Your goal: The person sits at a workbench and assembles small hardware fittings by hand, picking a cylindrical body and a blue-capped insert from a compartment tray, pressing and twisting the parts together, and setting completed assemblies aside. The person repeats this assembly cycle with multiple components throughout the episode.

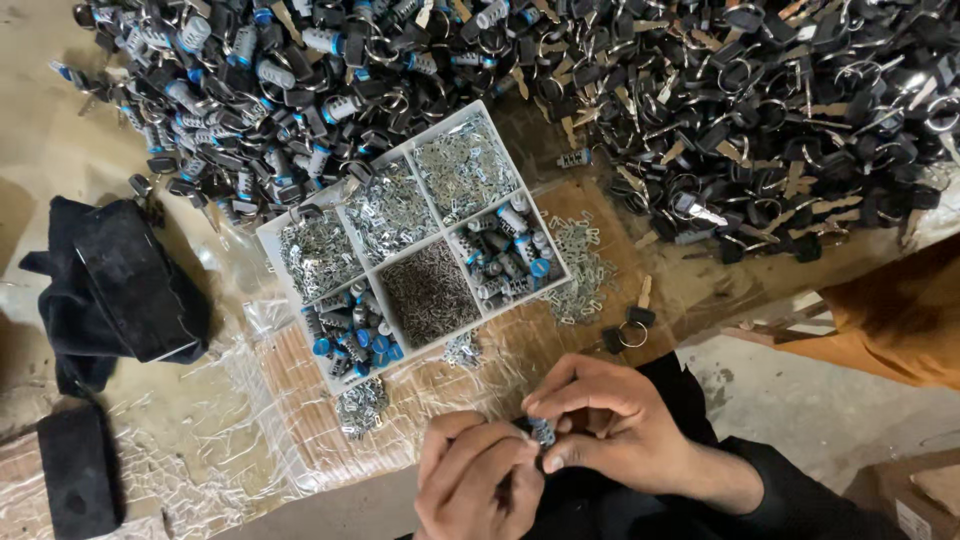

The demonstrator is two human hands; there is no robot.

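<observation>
Fingers of left hand and right hand together pinch a small lock cylinder.

1. White plastic compartment tray lies tilted at mid bench, its cells filled with small metal parts and blue-capped lock cylinders.
2. Behind the tray, to the left: heap of black-bodied lock cylinders.
3. Behind and to the right: heap of black-headed keys on rings.
4. Just right of the tray: loose flat metal clips; beyond them, one ringed key.
5. Left of the tray: folded black cloth.
6. Before the tray, at the near edge: left hand and right hand, touching, with a small lock part between their fingertips.
</observation>
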